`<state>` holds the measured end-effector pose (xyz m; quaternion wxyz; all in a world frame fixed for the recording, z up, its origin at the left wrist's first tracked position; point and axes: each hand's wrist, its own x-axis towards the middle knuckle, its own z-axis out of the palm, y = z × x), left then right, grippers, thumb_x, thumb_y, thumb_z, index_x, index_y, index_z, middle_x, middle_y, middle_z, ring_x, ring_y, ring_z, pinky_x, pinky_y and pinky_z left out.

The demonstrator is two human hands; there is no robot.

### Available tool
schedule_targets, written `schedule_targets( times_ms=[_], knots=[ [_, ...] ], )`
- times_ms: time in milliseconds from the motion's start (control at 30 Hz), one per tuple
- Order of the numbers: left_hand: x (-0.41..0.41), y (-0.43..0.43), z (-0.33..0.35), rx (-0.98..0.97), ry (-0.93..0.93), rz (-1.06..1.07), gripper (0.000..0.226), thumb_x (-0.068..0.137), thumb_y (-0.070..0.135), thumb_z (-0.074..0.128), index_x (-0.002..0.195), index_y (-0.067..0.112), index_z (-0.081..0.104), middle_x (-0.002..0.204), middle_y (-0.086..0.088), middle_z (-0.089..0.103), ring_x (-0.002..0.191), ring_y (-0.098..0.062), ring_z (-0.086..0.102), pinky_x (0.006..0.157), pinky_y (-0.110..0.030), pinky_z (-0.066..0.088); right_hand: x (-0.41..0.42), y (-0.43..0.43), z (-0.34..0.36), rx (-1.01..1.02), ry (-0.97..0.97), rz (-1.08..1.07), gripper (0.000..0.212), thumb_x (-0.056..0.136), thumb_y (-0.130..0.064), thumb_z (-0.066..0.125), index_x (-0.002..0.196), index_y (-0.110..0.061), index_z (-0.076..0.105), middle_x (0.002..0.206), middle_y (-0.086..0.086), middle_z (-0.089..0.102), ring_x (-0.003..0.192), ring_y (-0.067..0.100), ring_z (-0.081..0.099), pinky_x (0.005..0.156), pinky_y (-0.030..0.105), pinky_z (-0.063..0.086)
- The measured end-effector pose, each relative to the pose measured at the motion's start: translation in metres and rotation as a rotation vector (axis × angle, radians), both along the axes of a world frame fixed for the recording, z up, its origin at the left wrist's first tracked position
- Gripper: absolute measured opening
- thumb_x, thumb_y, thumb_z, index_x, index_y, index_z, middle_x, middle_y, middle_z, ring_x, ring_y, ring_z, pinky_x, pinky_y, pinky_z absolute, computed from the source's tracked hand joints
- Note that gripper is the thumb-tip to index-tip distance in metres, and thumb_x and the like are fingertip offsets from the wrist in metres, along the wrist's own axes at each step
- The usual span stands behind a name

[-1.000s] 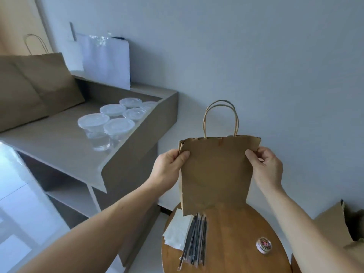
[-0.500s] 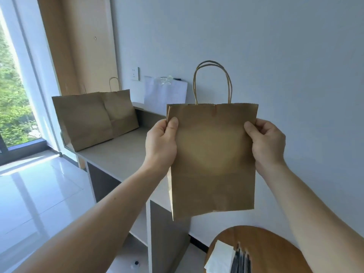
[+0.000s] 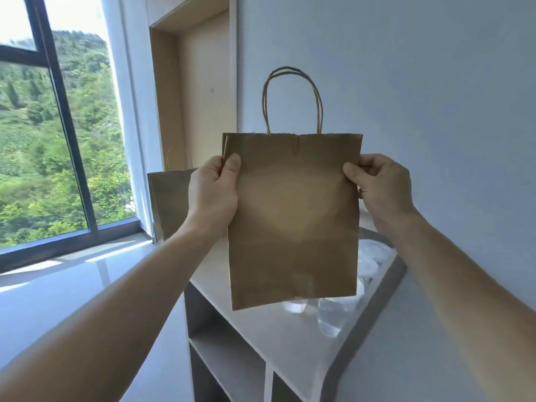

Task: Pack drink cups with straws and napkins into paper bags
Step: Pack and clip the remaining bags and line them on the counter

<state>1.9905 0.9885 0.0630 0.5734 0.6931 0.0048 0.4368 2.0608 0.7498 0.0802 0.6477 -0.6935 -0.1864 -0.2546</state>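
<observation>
While the flat kraft paper bag [image 3: 293, 221] is hanging upright in the air above the worktop [image 3: 261, 332], both hands are clamping it. The left hand [image 3: 213, 195] is pinching the left edge, thumb on the near face; the right hand [image 3: 377, 190] is pinching the right edge likewise. The mouth is lying pressed flat with the twisted-paper handles [image 3: 291, 97] standing up, so I am judging the bag empty.

Progress, as a judgement: early. This bag is waiting to be opened, and the cup, straw and napkin are all left to load.

Just behind the bag's lower edge, clear lidded drink cups [image 3: 327, 323] are standing unpacked on the worktop. No straws or napkins are showing.

Farther along, a second paper bag [image 3: 169, 204] is standing at the worktop's far end; contents cannot be told.
</observation>
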Motion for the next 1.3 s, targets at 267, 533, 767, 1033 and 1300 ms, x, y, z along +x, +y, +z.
schedule_targets(
  times_ms=[267, 533, 767, 1033, 1300],
  knots=[
    [0.078, 0.073, -0.005, 0.077, 0.036, 0.22, 0.042, 0.1, 0.036, 0.053, 0.078, 0.001, 0.055, 0.061, 0.004, 0.043, 0.054, -0.007, 0.037, 0.051, -0.025, 0.03, 0.11, 0.08, 0.006, -0.134, 0.024, 0.098, 0.008, 0.087, -0.013, 0.072, 0.088, -0.019, 0.066, 0.085, -0.003, 0.069, 0.07, 0.006, 0.062, 0.06, 0.018, 0.045],
    [0.166, 0.135, -0.03, 0.169, 0.087, 0.276, 0.043, 0.101, 0.034, 0.052, 0.064, 0.014, 0.039, 0.06, 0.004, 0.037, 0.049, -0.005, 0.034, 0.047, -0.017, 0.031, 0.21, 0.15, -0.013, -0.281, 0.129, 0.044, 0.013, 0.087, -0.015, 0.07, 0.08, -0.024, 0.064, 0.085, -0.009, 0.067, 0.086, 0.016, 0.065, 0.078, 0.027, 0.05],
    [0.242, 0.188, -0.068, 0.238, 0.19, 0.105, 0.045, 0.099, 0.036, 0.055, 0.07, 0.002, 0.051, 0.059, 0.0, 0.042, 0.051, -0.008, 0.035, 0.048, -0.023, 0.028, 0.295, 0.192, -0.037, -0.419, 0.261, -0.079, 0.016, 0.088, -0.015, 0.068, 0.079, -0.026, 0.061, 0.084, -0.006, 0.065, 0.087, 0.02, 0.063, 0.08, 0.032, 0.049],
    [0.299, 0.22, -0.1, 0.448, 0.342, 0.082, 0.041, 0.097, 0.044, 0.054, 0.066, 0.016, 0.058, 0.048, 0.005, 0.047, 0.054, -0.016, 0.046, 0.053, -0.033, 0.037, 0.368, 0.241, -0.067, -0.326, 0.455, -0.163, 0.016, 0.09, -0.003, 0.058, 0.079, -0.013, 0.062, 0.084, 0.011, 0.071, 0.059, 0.022, 0.071, 0.063, 0.042, 0.061],
    [0.34, 0.224, -0.112, 0.541, 0.261, 0.022, 0.049, 0.097, 0.032, 0.059, 0.053, 0.024, 0.037, 0.052, 0.016, 0.046, 0.047, -0.01, 0.034, 0.05, -0.031, 0.024, 0.417, 0.268, -0.078, -0.364, 0.463, -0.246, 0.015, 0.092, -0.005, 0.054, 0.085, -0.014, 0.063, 0.096, 0.014, 0.07, 0.077, 0.03, 0.073, 0.077, 0.047, 0.061]
  ],
)
